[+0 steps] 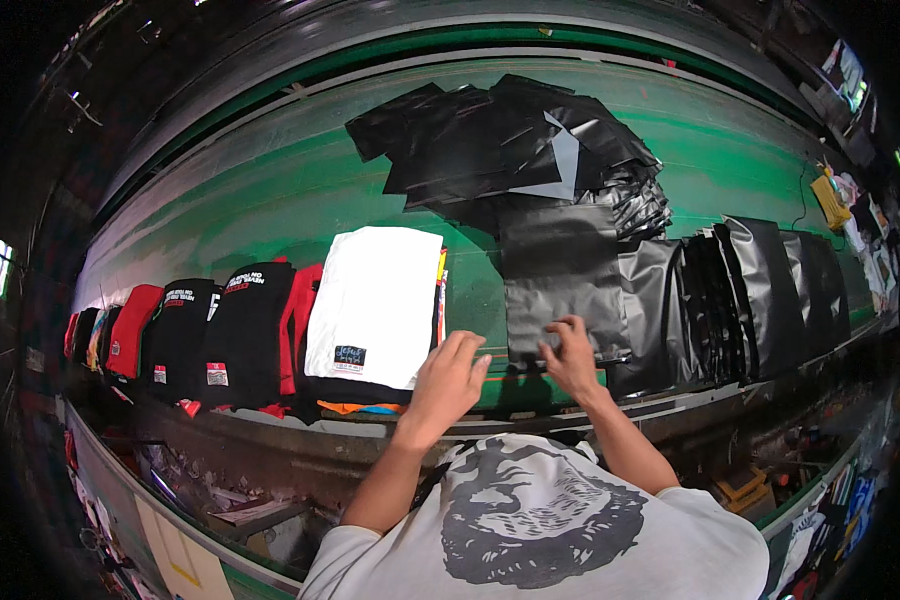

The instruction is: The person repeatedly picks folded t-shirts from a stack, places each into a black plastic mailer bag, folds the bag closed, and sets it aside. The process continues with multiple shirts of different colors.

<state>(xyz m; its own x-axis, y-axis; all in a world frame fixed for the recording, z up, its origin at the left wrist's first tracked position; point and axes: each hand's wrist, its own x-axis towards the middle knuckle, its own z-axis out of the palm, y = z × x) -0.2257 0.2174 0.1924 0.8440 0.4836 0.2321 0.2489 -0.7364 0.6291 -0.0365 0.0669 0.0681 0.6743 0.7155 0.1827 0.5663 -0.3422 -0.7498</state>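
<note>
A folded white T-shirt [379, 300] tops a stack of folded shirts, with a dark printed label near its lower edge. My left hand [451, 379] is at the lower right corner of that stack, fingers slightly bent; whether it touches the cloth is unclear. On the right, my right hand [574, 356] is over the lower part of a flat black plastic bag [559, 270], its fingers curled and apart. Contact with the plastic cannot be made out. Both hands seem to hold nothing.
Loose black plastic bags [465, 150] are heaped at the back, with a grey piece [566, 154] among them. Filled black bags [757, 292] stand in a row on the right. Folded black shirts [247, 337] and red shirts [133, 330] line the left of the green table [270, 202].
</note>
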